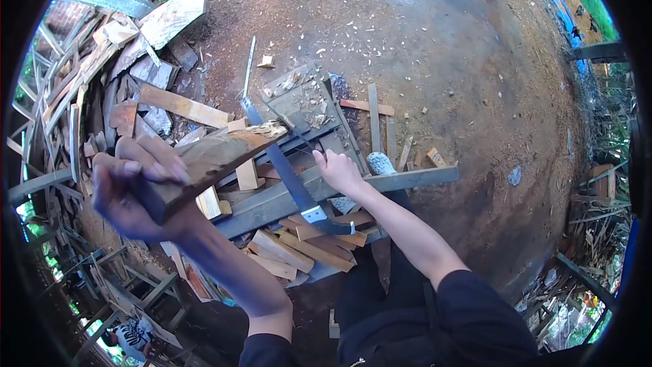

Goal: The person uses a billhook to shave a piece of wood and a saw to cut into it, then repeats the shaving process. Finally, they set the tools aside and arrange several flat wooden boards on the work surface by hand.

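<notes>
My left hand (139, 180) is wrapped round a rough wooden board (221, 155), held up so its splintered end points right over the bench. The fingers lie along its top face. My right hand (338, 171) is closed at the far side of the bench beam (414, 178). A dark, narrow blade-like tool (300, 134) runs from its fingers toward the board's splintered end; the handle is hidden in the fist. Between my hands a saw (291, 180) with a dark handle lies across the bench, its toothed blade passing beneath the board.
Behind the bench is a low wooden block (302, 98) strewn with chips. Several cut wood pieces (292, 251) lie close to my legs. A large scrap heap (102, 88) fills the left side. Wood chips dot the dirt floor (462, 95). Another person (132, 338) is at the lower left.
</notes>
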The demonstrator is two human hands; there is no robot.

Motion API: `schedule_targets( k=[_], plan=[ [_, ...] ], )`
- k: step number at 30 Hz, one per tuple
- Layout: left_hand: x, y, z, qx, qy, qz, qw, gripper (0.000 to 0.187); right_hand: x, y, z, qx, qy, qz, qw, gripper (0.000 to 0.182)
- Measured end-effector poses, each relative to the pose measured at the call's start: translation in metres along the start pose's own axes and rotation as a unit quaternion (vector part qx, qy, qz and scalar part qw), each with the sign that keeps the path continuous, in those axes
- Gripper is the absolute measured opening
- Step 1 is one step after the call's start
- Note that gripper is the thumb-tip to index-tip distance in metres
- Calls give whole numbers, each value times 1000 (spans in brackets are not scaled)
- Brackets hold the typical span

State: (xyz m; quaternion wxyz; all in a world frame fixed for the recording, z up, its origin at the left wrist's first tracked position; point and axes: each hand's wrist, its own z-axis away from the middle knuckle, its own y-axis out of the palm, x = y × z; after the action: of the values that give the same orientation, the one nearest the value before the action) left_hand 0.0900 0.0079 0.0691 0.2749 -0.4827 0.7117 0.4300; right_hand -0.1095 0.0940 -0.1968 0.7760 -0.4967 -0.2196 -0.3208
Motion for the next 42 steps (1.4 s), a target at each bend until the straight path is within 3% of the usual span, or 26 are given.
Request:
schedule_targets(
  k=[6,8,10,12,18,21,23,24,29,32,34,35,40,42],
  plan=[
    [1,11,5,26,6,24,999,41,34,-51,18,-42,-44,-57,996,53],
    [-1,12,5,25,0,30,999,41,44,-54,34,-103,-116,-172,973,54],
    [-4,13,9,27,0,23,999,41,9,-12,22,-110,-111,-139,978,57],
    [-8,10,10,37,-3,24,999,41,-28,19,-9,-40,-7,39,998,56],
    [-8,-2,11,8,13,30,999,41,50,-69,4,-61,-67,-97,991,59],
    [-11,-9,11,31,7,34,999,41,37,-44,5,-69,-95,-145,982,56],
    [-12,-8,10,35,4,28,999,41,-17,20,-20,-25,-28,8,999,53],
    [-11,-8,8,42,-3,20,999,41,-10,13,-23,-30,-30,7,999,53],
    [-9,-4,11,27,7,34,999,41,67,-70,6,-57,-81,-95,990,52],
    [-13,-15,14,30,22,30,999,41,49,-44,14,-78,-115,-186,973,55],
    [-15,-16,16,33,4,54,998,41,-9,14,1,-6,28,18,999,57],
    [-14,-9,14,48,9,51,998,41,-16,18,-7,-12,23,32,999,58],
    [-9,-14,10,29,24,50,998,42,73,-74,4,-47,-45,-28,997,59],
    [-10,-12,12,24,12,56,998,42,96,-98,32,-72,-52,-149,985,56]
  ],
)
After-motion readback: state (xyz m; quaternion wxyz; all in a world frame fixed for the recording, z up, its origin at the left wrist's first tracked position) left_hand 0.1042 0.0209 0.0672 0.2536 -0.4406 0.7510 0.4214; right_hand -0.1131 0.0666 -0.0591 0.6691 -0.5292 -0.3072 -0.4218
